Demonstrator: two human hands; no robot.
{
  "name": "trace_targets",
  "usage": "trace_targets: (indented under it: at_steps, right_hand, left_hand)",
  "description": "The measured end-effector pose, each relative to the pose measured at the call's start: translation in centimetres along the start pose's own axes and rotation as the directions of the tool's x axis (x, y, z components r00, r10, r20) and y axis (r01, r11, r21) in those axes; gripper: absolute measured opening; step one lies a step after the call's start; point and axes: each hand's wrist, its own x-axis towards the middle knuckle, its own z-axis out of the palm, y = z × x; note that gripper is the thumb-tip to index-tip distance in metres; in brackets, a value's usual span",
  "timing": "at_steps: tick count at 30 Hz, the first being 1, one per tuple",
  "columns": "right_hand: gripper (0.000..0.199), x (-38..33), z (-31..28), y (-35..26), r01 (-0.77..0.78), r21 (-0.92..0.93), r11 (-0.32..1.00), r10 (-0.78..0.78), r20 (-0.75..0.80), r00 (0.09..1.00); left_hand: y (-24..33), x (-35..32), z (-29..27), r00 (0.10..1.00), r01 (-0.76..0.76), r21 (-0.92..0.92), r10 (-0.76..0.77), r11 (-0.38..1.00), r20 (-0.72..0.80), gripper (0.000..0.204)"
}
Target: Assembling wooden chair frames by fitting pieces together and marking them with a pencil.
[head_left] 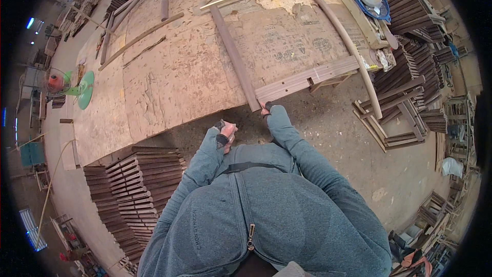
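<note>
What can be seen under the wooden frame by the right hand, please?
Under the wooden frame, the tabletop shows worn brown covering with faint print; the frame's near ends jut over the floor. Whatever lies beneath its bars is covered.

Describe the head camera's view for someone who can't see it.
A person's right hand is at the near left corner of a wooden frame on a worktable; the left hand is curled before their body. Stacked brown wooden pieces stand nearby.
</note>
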Motion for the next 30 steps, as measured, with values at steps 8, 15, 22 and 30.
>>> trace_targets:
  at_steps: [8, 15, 22, 30]
  right_hand:
    - [0.044, -0.6, -0.8, 0.3, -0.023, 0.142, 0.990, 0.006, 0.116, 0.993]
    - [0.037, 0.0, 0.2, 0.6, -0.151, 0.244, 0.958, 0.156, -0.002, 0.988]
    - [0.033, -1.3, -1.1, -1.7, -0.139, 0.211, 0.968, 0.088, 0.234, 0.968]
    - [0.031, -4.6, -3.7, -10.1, -0.093, 0.149, 0.984, 0.034, 0.355, 0.934]
  left_hand:
    - [-1.6, 1.1, -1.8, 0.994, 0.097, -0.035, -0.098, 0.995, -0.051, 0.031]
    - [-0.9, 0.4, -1.1, 1.000, 0.016, -0.015, -0.016, 1.000, -0.004, 0.024]
    - [-1.6, 1.1, -1.3, 0.999, 0.034, 0.005, -0.034, 0.999, -0.042, 0.032]
    - [-0.6, 0.5, -0.7, 0.991, -0.129, 0.117, 0.124, 0.985, 0.052, 0.027]
